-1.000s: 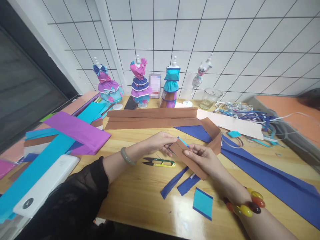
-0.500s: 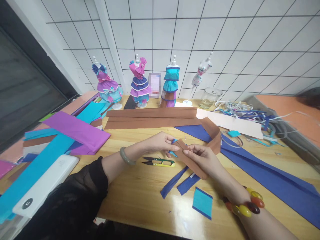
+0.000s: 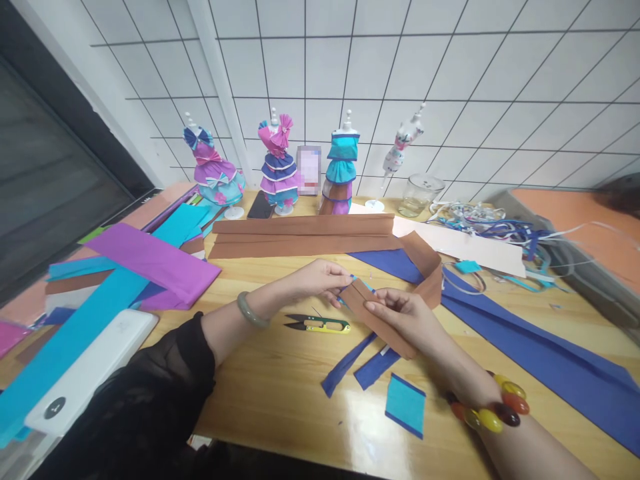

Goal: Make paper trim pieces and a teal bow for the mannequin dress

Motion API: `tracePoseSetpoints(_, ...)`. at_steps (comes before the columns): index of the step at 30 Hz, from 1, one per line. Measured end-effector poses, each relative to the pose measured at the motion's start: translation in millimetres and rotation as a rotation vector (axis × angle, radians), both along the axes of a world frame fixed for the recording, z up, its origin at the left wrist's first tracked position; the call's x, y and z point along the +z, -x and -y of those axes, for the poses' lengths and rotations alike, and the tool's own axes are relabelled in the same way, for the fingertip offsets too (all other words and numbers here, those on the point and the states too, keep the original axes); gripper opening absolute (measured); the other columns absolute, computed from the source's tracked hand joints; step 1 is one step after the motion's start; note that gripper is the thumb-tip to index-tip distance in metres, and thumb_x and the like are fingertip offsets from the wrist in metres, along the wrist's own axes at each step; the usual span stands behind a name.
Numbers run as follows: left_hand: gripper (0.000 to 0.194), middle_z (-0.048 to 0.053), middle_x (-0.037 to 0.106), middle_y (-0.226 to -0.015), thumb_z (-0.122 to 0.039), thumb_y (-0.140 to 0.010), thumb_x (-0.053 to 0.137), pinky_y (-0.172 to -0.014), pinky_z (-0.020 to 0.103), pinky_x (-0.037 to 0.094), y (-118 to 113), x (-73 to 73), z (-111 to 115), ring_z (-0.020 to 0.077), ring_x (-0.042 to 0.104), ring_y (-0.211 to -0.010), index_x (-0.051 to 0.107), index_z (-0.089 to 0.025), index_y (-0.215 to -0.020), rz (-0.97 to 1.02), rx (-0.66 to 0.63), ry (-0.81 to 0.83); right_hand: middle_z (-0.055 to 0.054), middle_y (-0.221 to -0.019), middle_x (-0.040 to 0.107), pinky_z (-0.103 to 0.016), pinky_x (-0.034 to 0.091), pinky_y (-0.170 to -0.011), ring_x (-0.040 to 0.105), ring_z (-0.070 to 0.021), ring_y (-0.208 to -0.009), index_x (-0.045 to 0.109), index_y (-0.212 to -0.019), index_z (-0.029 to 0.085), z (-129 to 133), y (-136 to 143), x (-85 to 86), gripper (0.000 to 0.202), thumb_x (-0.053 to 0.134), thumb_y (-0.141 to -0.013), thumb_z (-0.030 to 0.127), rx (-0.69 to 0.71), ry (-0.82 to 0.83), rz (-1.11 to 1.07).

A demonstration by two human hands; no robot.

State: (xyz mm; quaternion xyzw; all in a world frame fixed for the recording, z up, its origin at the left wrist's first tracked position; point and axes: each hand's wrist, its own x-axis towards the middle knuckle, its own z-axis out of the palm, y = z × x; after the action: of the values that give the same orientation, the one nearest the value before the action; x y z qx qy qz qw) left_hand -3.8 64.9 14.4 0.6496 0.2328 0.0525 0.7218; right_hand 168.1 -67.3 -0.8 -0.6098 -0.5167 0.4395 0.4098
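Centre of the frame: right hand (image 3: 405,310) grips the brown strip (image 3: 381,328), left hand (image 3: 327,280) pinches the blue piece (image 3: 369,287) at its upper end; that blue, jutting left a moment ago, now tucks behind, layers closer together

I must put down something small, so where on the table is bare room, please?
The largest patch, bare but for a speck, lies left of the turquoise square, between the snips and the near table edge. Another lies between the long brown strip and left forearm. Piled strips crowd the left, tangled ribbons the far right.
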Motion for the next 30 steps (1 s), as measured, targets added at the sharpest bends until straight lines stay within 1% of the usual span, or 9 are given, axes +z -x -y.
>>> tracePoseSetpoints(5,0.035,0.004,0.062,-0.075,-0.046,-0.072,0.062,-0.061,0.024,0.051,-1,2.1,1,0.0091,0.058,-0.062,0.061,-0.012,-0.079,-0.003,0.019,0.062,0.003,-0.062,0.052,-0.023,0.036,-0.052,0.046,-0.0108,-0.056,0.05,-0.067,0.019,1,2,1.2,0.033,0.061,-0.073,0.05,0.019,-0.023,0.038)
tracePoseSetpoints(7,0.034,0.004,0.061,-0.074,-0.045,-0.073,0.061,-0.06,0.025,0.051,0,3.3,2,0.0096,0.058,-0.063,0.06,-0.012,-0.08,0.006,0.007,0.071,0.003,-0.062,0.051,-0.024,0.036,-0.052,0.047,-0.0112,-0.057,0.052,-0.069,0.019,1,3,1.1,0.032,0.062,-0.072,0.049,0.008,-0.023,0.054)
tracePoseSetpoints(9,0.032,0.003,0.059,-0.071,-0.043,-0.073,0.06,-0.059,0.025,0.051,1,4.8,2,0.0083,0.056,-0.059,0.06,-0.012,-0.078,0.003,-0.012,0.055,0.003,-0.063,0.051,-0.024,0.037,-0.053,0.048,-0.0115,-0.057,0.054,-0.073,0.019,2,3,0.0,0.03,0.062,-0.073,0.048,0.004,-0.015,0.064)
tracePoseSetpoints(12,0.029,0.001,0.057,-0.067,-0.04,-0.074,0.059,-0.055,0.022,0.05,1,7.6,3,0.0064,0.053,-0.054,0.06,-0.012,-0.076,-0.021,-0.04,0.0,0.001,-0.067,0.055,-0.025,0.04,-0.054,0.051,-0.0128,-0.06,0.058,-0.082,0.019,1,1,-3.2,0.03,0.061,-0.074,0.047,0.019,-0.007,0.05)
tracePoseSetpoints(15,0.026,0.003,0.058,-0.071,-0.038,-0.077,0.056,-0.053,0.02,0.049,2,11.6,4,0.007,0.055,-0.056,0.061,-0.012,-0.077,-0.051,-0.058,-0.04,-0.001,-0.075,0.062,-0.026,0.043,-0.056,0.055,-0.0154,-0.066,0.06,-0.092,0.019,1,0,-5.3,0.034,0.062,-0.073,0.047,0.022,0.0,0.025)
tracePoseSetpoints(17,0.025,0.003,0.058,-0.071,-0.036,-0.078,0.054,-0.054,0.019,0.049,2,13.8,4,0.0068,0.055,-0.057,0.06,-0.012,-0.076,-0.06,-0.067,-0.062,-0.002,-0.078,0.063,-0.027,0.045,-0.057,0.057,-0.0163,-0.067,0.06,-0.094,0.019,2,0,-4.9,0.036,0.063,-0.072,0.048,0.015,0.002,0.015)
tracePoseSetpoints(20,0.025,0.002,0.057,-0.069,-0.035,-0.078,0.053,-0.053,0.019,0.049,2,14.7,3,0.0068,0.055,-0.056,0.061,-0.011,-0.077,-0.068,-0.096,-0.104,-0.002,-0.076,0.063,-0.027,0.044,-0.057,0.056,-0.0156,-0.066,0.061,-0.09,0.018,2,1,-2.3,0.034,0.062,-0.073,0.048,0.028,0.005,0.017)
tracePoseSetpoints(24,0.028,0.001,0.056,-0.067,-0.039,-0.079,0.051,-0.051,0.019,0.049,2,11.2,1,0.0082,0.058,-0.054,0.061,-0.012,-0.081,-0.088,-0.134,-0.14,0.0,-0.069,0.061,-0.024,0.04,-0.052,0.054,-0.0127,-0.059,0.059,-0.078,0.018,3,3,0.5,0.032,0.061,-0.074,0.049,0.029,0.026,0.015)
tracePoseSetpoints(30,0.03,0.002,0.059,-0.07,-0.041,-0.079,0.052,-0.055,0.021,0.051,2,7.8,1,0.0097,0.06,-0.06,0.062,-0.013,-0.083,-0.068,-0.128,-0.152,0.005,-0.054,0.047,-0.022,0.029,-0.046,0.041,-0.0084,-0.05,0.048,-0.062,0.018,2,5,0.4,0.034,0.061,-0.073,0.048,0.027,0.019,0.024)
